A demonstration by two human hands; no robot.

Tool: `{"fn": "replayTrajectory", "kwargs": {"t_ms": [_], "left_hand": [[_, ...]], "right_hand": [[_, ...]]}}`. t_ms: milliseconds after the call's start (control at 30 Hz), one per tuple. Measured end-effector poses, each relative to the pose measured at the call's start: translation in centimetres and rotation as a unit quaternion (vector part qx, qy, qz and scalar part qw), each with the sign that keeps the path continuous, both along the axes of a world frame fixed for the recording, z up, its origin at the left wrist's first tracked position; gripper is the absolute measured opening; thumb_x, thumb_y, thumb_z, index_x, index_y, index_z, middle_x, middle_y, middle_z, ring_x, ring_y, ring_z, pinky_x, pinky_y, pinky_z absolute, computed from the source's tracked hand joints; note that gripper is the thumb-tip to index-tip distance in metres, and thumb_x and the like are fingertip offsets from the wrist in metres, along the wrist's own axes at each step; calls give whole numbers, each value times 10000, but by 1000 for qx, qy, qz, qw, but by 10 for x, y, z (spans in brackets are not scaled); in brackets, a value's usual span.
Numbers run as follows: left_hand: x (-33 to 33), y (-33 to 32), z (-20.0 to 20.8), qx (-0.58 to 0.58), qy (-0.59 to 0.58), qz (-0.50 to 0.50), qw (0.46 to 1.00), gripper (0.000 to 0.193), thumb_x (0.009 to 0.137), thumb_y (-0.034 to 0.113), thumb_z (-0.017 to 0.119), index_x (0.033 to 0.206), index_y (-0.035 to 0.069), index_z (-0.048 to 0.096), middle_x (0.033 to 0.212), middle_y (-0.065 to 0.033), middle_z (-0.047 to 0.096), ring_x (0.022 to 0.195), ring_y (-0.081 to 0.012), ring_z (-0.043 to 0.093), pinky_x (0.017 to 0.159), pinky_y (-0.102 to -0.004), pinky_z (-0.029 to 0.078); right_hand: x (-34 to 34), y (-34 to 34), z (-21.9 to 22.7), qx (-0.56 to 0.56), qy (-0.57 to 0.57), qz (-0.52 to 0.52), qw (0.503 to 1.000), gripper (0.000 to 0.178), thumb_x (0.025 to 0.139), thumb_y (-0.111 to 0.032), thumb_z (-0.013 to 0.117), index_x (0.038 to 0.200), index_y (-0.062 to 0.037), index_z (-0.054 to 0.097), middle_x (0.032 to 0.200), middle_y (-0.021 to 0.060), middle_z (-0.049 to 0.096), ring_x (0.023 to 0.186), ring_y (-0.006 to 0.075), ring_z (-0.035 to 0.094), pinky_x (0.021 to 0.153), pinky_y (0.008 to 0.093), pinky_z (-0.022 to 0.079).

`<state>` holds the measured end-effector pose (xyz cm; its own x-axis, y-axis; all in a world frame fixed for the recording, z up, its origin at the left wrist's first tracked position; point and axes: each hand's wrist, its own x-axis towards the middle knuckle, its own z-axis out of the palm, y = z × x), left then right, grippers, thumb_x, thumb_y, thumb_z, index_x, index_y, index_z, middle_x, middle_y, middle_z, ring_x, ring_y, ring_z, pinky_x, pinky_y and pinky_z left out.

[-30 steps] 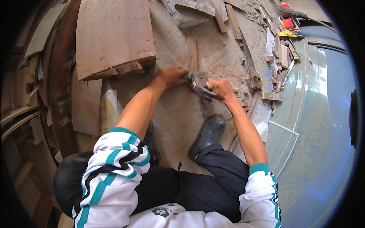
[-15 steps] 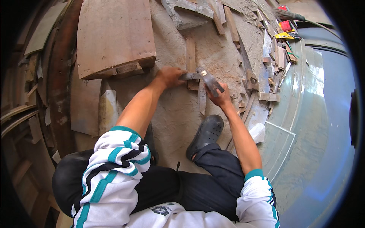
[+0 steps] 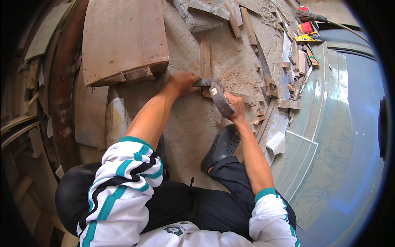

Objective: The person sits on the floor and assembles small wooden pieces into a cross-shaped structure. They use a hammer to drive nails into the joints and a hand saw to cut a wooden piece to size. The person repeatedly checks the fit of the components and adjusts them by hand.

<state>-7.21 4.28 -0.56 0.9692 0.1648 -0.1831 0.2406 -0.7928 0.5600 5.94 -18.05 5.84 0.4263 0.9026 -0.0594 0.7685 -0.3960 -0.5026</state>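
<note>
My left hand (image 3: 183,83) is closed on the end of a short, flat grey-brown piece (image 3: 201,82), which lies across a narrow upright-running wood strip (image 3: 205,59) on the floor. In my right hand (image 3: 235,106) is a dark, curved tool (image 3: 222,101) with a small pale label; its exact kind is unclear. The tool's far end meets or overlaps the right end of the flat piece. Fingers of the right hand wrap the tool's near part, just beyond my dark clog (image 3: 224,144).
A large brown wooden box or panel (image 3: 125,39) stands at the left. Wood offcuts (image 3: 249,26) and a rusty long metal bar (image 3: 263,61) lie at the right, beside glass sheets (image 3: 302,164). A grey block (image 3: 201,18) sits far ahead.
My right hand and the dark tool have moved down and slightly left, and the tool has turned steeper. My left hand stays nearly in place on the flat piece.
</note>
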Motion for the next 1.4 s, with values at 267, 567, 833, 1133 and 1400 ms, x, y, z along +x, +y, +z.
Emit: {"fn": "replayTrajectory", "kwargs": {"t_ms": [267, 567, 833, 1133, 1400], "left_hand": [[3, 0, -2, 5, -14, -8, 1000, 487, 880, 446, 657, 1287, 181, 633, 1106, -109, 683, 1000, -326, 667, 859, -440, 529], [5, 1, -12, 7, -28, -6, 1000, 487, 852, 434, 682, 1271, 190, 639, 1063, -94, 688, 978, -309, 678, 834, -439, 538], [3, 2, -15, 9, -19, -4, 1000, 491, 848, 429, 689, 1271, 187, 636, 1070, -101, 691, 964, -316, 683, 824, -433, 542], [3, 1, -15, 10, -20, 2, 1000, 496, 855, 441, 682, 1284, 202, 622, 1099, -105, 686, 992, -315, 678, 834, -444, 541], [5, 0, -6, 1, 15, 3, 1000, 486, 868, 438, 666, 1298, 218, 611, 1134, -102, 679, 1038, -309, 669, 869, -441, 540]], "right_hand": [[31, 18, -5, -48, -101, 99, 989, 156, 732, -187, 664, 762, -105, 536, 647, 153, 621, 618, 371, 636, 542, 457, 495], [51, 5, -9, -76, -86, 128, 985, 167, 777, -216, 673, 786, -94, 560, 673, 152, 641, 626, 362, 640, 544, 447, 487], [-18, 20, 12, -41, 456, -346, 819, 287, 909, -264, 677, 758, -83, 513, 549, 13, 491, 406, 117, 468, 373, 310, 399], [-40, 41, 18, 7, 614, -416, 671, 292, 904, -246, 659, 743, -122, 450, 529, -23, 413, 388, 109, 417, 366, 300, 381], [-50, 40, 6, 12, 652, -437, 620, 286, 885, -238, 642, 728, -148, 420, 514, -43, 369, 385, 103, 387, 374, 307, 360]]}}
